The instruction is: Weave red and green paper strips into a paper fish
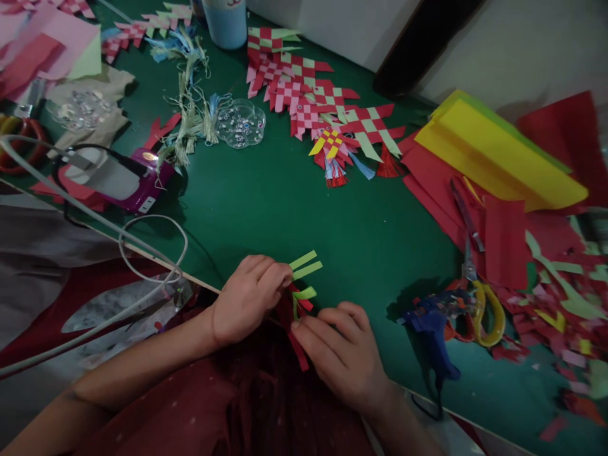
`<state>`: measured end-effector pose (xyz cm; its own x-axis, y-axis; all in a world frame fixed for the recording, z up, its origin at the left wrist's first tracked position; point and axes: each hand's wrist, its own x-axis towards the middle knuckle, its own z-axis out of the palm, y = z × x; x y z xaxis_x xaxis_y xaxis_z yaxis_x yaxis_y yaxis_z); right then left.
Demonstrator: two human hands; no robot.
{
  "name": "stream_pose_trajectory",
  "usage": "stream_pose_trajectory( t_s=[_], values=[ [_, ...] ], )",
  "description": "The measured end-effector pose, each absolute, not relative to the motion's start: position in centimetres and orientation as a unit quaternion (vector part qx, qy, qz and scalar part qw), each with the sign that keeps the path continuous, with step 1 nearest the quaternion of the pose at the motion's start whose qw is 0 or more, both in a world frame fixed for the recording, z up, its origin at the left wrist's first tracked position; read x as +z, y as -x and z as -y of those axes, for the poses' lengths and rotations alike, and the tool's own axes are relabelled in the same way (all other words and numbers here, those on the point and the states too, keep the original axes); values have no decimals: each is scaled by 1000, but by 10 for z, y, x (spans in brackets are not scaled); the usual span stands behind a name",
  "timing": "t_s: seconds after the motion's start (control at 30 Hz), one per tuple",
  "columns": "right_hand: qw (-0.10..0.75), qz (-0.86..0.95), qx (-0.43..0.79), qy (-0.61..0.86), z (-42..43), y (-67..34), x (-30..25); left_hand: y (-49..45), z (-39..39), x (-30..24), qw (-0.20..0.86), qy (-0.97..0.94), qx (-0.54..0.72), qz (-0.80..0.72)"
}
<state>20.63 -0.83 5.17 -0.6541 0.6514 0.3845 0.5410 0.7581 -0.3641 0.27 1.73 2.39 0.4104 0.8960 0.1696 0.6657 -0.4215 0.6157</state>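
Note:
My left hand (pixel 249 296) is closed in a pinch on light green paper strips (pixel 305 266) that stick out to the right over the green table (pixel 304 215). My right hand (pixel 342 354) sits just below and to the right, fingers curled and pressed on red paper strips (pixel 298 345) interlaced with the green ones. Both hands work at the table's near edge, over my dark red lap. The weave between the hands is partly hidden by my fingers.
Several finished woven paper fish (pixel 327 117) lie at the back centre. A blue glue gun (pixel 434 323) and yellow-handled scissors (pixel 484 304) rest to the right beside red and yellow paper sheets (pixel 503 152) and scraps. A box of googly eyes (pixel 240 123), tassels and a purple device (pixel 137 183) lie at left.

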Motion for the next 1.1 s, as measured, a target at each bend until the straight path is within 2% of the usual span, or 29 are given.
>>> stream_pose_trajectory(
  t_s=[0.27,0.83,1.1],
  values=[
    [237,913,104,317,0,-211,61,4,-17,25,261,-819,256,-443],
    [226,922,113,293,1,-210,61,5,-16,23,234,-838,248,-427],
    [250,891,86,369,-19,-218,59,4,-15,22,239,-832,239,-439]
  ],
)
